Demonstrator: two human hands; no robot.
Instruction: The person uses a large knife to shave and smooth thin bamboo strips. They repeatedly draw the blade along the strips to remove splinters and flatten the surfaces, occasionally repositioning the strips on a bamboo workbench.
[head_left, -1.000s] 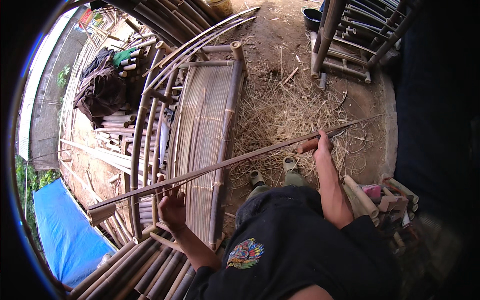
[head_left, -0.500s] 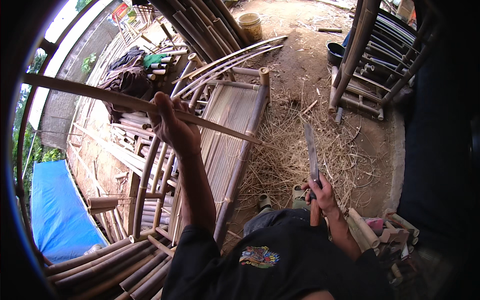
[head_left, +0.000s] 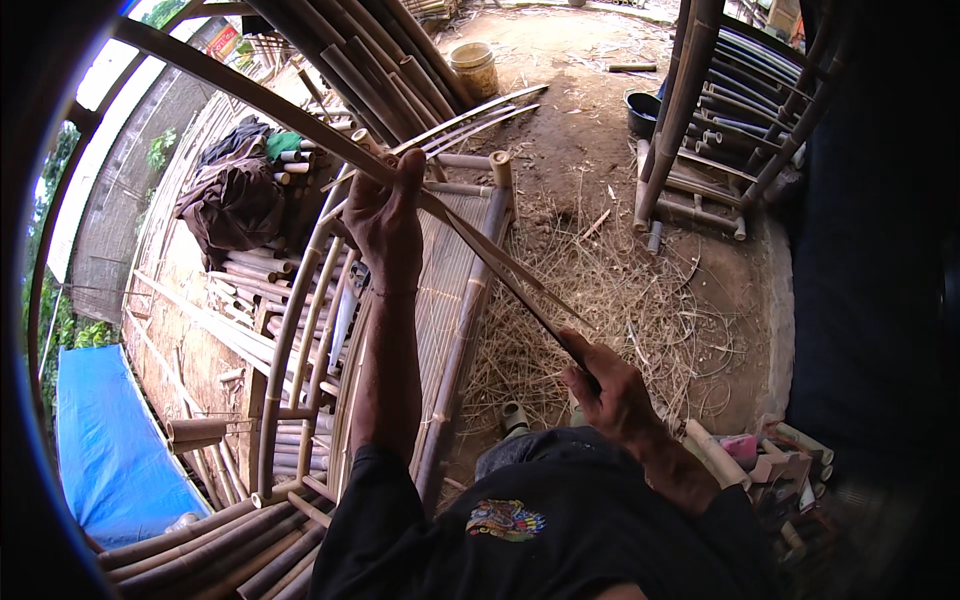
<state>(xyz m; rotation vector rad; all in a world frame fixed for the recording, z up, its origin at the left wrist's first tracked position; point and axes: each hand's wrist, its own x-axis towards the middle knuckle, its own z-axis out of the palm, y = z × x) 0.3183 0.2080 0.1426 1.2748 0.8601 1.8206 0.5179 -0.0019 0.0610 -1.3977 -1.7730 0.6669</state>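
A long split bamboo strip (head_left: 240, 90) slants from the upper left down toward the middle. My left hand (head_left: 388, 225) is closed round it, thumb up, above the slatted bamboo bench (head_left: 445, 280). My right hand (head_left: 615, 395) grips a knife (head_left: 543, 322), its handle mostly hidden by the fingers. The dark blade points up and left, lying along the lower part of the strip near my left hand. Whether the edge bites into the bamboo I cannot tell. The strip's thin tip ends a little above my right hand.
Shavings (head_left: 640, 330) litter the dirt floor before me. A bamboo rack (head_left: 690, 190) stands at right, with a dark basin (head_left: 643, 112) beside it. Thick poles (head_left: 350, 60) lean behind the bench. A yellowish bucket (head_left: 474, 70) is farther off. A blue tarp (head_left: 120, 440) lies at left.
My right hand has lifted the knife up and left, bringing its blade against the bamboo strip. My left hand has risen slightly, and the strip now tilts more steeply.
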